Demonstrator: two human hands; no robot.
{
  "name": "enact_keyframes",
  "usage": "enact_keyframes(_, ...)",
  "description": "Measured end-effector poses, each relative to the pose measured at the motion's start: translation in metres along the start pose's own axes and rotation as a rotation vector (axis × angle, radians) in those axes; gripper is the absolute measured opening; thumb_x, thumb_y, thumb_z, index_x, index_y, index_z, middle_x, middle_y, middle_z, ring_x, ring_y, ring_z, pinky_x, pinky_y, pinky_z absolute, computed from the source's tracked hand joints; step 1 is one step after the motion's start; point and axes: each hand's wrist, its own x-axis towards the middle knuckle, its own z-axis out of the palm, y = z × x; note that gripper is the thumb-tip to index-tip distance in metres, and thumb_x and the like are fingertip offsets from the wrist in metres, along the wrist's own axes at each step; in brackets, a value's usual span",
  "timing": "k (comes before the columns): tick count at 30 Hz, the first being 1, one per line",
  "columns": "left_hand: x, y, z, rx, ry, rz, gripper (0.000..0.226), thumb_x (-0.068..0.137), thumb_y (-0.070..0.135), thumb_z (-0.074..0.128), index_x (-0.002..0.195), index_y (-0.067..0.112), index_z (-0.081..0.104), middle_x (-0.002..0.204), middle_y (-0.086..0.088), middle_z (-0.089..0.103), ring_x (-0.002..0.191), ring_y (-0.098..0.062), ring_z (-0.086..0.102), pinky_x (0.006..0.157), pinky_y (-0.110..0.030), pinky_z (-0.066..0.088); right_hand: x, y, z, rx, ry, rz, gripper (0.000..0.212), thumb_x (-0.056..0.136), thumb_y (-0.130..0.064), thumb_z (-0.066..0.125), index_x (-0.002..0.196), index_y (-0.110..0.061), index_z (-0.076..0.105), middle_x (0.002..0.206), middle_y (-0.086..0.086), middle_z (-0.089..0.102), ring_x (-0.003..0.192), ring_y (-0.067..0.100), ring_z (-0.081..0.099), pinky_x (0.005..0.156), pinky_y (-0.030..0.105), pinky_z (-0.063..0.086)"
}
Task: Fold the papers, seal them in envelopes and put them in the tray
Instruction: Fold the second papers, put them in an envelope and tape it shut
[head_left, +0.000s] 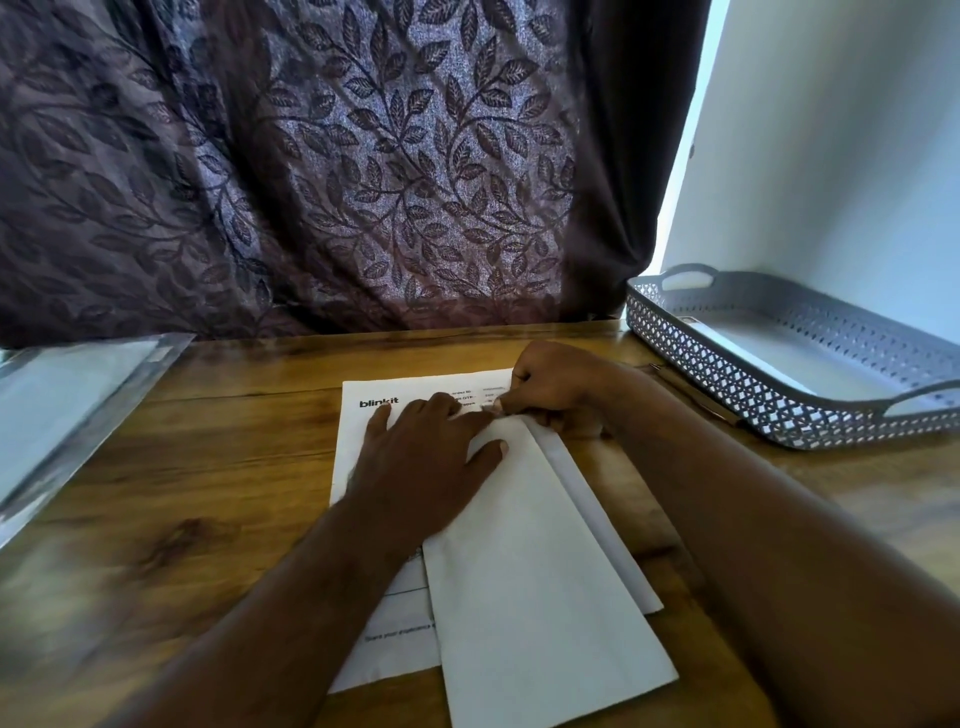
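Printed white paper sheet lay part-folded, left grip flat upon it, right grip pinching the crease; enveloping and grey lattice tray were yet to come

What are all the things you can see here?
printed paper: one, white with black print, middle of the table
white envelope: one, white, lying on the printed paper
tray: one, grey, far right of the table
plastic sleeve: one, clear, left edge
thin stick, maybe a pen: one, dark, beside the tray
table: one, brown wood
curtain: one, purple with leaves, behind the table
wall: white, right
left hand: flat on the paper and envelope
right hand: fingers pinch the envelope's top corner
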Motion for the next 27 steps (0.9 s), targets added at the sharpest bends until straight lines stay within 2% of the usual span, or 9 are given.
enact_keyframes(3, 0.002, -0.001, 0.002, 0.011, 0.021, 0.043, 0.055, 0.1, 0.062, 0.027, 0.151, 0.044, 0.033, 0.168, 0.009, 0.009, 0.154, -0.019, 0.012, 0.123, -0.055, 0.01, 0.0, 0.003, -0.002, 0.076, 0.002, 0.049, 0.029, 0.086, -0.033, 0.079, 0.083, -0.006, 0.07, 0.068, 0.006, 0.072, 0.048, 0.014, 0.063, 0.054, 0.025, 0.052)
enact_keyframes(4, 0.002, -0.001, 0.003, 0.03, 0.026, 0.073, 0.055, 0.101, 0.06, 0.026, 0.152, 0.042, 0.032, 0.168, 0.011, 0.007, 0.154, -0.018, 0.009, 0.123, -0.054, 0.008, 0.0, 0.003, -0.002, 0.104, 0.001, 0.067, 0.03, 0.084, -0.033, 0.08, 0.086, -0.005, 0.07, 0.07, 0.007, 0.073, 0.05, 0.015, 0.064, 0.057, 0.026, 0.054)
enact_keyframes(7, 0.005, -0.004, 0.005, 0.065, 0.01, 0.127, 0.054, 0.103, 0.054, 0.026, 0.154, 0.036, 0.031, 0.165, 0.012, 0.023, 0.153, -0.015, 0.013, 0.123, -0.05, 0.006, 0.001, 0.005, 0.001, 0.217, 0.028, 0.123, 0.03, 0.083, -0.027, 0.082, 0.092, -0.001, 0.07, 0.074, 0.012, 0.073, 0.052, 0.018, 0.064, 0.057, 0.028, 0.054)
enact_keyframes(10, 0.006, -0.006, 0.007, 0.02, -0.016, 0.13, 0.053, 0.104, 0.052, 0.028, 0.152, 0.033, 0.035, 0.161, 0.009, 0.035, 0.15, -0.015, 0.023, 0.123, -0.047, 0.015, 0.0, 0.006, 0.004, 0.271, 0.067, 0.151, 0.025, 0.085, -0.022, 0.08, 0.093, -0.001, 0.069, 0.074, 0.014, 0.072, 0.05, 0.018, 0.062, 0.057, 0.028, 0.054)
enact_keyframes(14, 0.004, -0.006, 0.007, 0.039, 0.0, 0.124, 0.054, 0.103, 0.053, 0.027, 0.154, 0.034, 0.032, 0.161, 0.01, 0.034, 0.151, -0.016, 0.022, 0.123, -0.047, 0.013, 0.0, 0.006, 0.007, 0.32, 0.081, 0.185, 0.023, 0.086, -0.017, 0.079, 0.091, 0.002, 0.068, 0.075, 0.018, 0.072, 0.05, 0.021, 0.062, 0.064, 0.034, 0.055)
enact_keyframes(19, 0.004, -0.005, 0.001, 0.053, 0.004, 0.135, 0.053, 0.103, 0.054, 0.03, 0.151, 0.034, 0.038, 0.159, 0.01, 0.037, 0.151, -0.015, 0.022, 0.123, -0.046, 0.012, 0.005, 0.006, 0.007, 0.314, 0.091, 0.22, 0.019, 0.088, -0.013, 0.076, 0.093, 0.003, 0.067, 0.065, 0.013, 0.069, 0.041, 0.017, 0.06, 0.05, 0.027, 0.052)
enact_keyframes(23, 0.005, 0.0, -0.003, 0.012, -0.009, 0.117, 0.051, 0.103, 0.053, 0.032, 0.15, 0.034, 0.039, 0.158, 0.009, 0.039, 0.148, -0.016, 0.027, 0.123, -0.047, 0.017, 0.006, 0.012, 0.005, 0.326, 0.106, 0.207, 0.017, 0.092, -0.015, 0.071, 0.093, 0.002, 0.067, 0.064, 0.012, 0.068, 0.043, 0.018, 0.06, 0.05, 0.028, 0.052)
enact_keyframes(25, 0.004, 0.001, -0.004, -0.01, -0.017, 0.106, 0.051, 0.103, 0.054, 0.032, 0.149, 0.034, 0.04, 0.156, 0.01, 0.042, 0.146, -0.014, 0.031, 0.123, -0.048, 0.021, 0.003, 0.013, 0.005, 0.328, 0.08, 0.166, 0.025, 0.093, -0.025, 0.072, 0.089, -0.001, 0.068, 0.067, 0.011, 0.07, 0.05, 0.019, 0.063, 0.057, 0.031, 0.055)
enact_keyframes(27, 0.003, 0.001, -0.004, -0.028, -0.021, 0.092, 0.05, 0.102, 0.054, 0.034, 0.148, 0.035, 0.04, 0.155, 0.01, 0.043, 0.145, -0.014, 0.032, 0.122, -0.048, 0.022, 0.0, 0.01, 0.004, 0.234, 0.031, 0.127, 0.033, 0.086, -0.036, 0.078, 0.093, -0.005, 0.068, 0.076, 0.011, 0.075, 0.061, 0.02, 0.066, 0.071, 0.037, 0.058)
